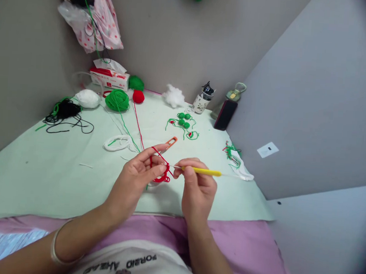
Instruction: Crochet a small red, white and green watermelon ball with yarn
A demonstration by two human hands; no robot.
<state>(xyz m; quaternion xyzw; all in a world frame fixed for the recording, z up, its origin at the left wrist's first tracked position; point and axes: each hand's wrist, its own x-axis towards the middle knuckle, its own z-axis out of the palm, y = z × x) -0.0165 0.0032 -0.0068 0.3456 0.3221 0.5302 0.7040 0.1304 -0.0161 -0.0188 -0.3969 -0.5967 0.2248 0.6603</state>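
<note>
Between finger and thumb, my left hand (pixel 142 167) pinches a small piece of red crochet work (pixel 162 178). Red yarn (pixel 138 124) runs over its raised index finger and back to a red ball of yarn (pixel 138 96). My right hand (pixel 198 185) is closed on a crochet hook (pixel 204 171) with a yellow handle. The hook's thin metal shaft points left, and its tip meets the top edge of the red piece. Whether the tip is inside a stitch I cannot tell. Just beyond my left fingers lies an orange scissors-like handle (pixel 172 141), partly hidden.
Green (pixel 117 100) and white yarn balls (pixel 87 99), tangled black yarn (pixel 63 112) and a tissue box (pixel 109 78) stand back left. Small green crocheted balls (pixel 184 120), white stuffing (pixel 173 96), a jar (pixel 203 101) and a phone (pixel 225 115) lie behind my hands. Walls enclose the table.
</note>
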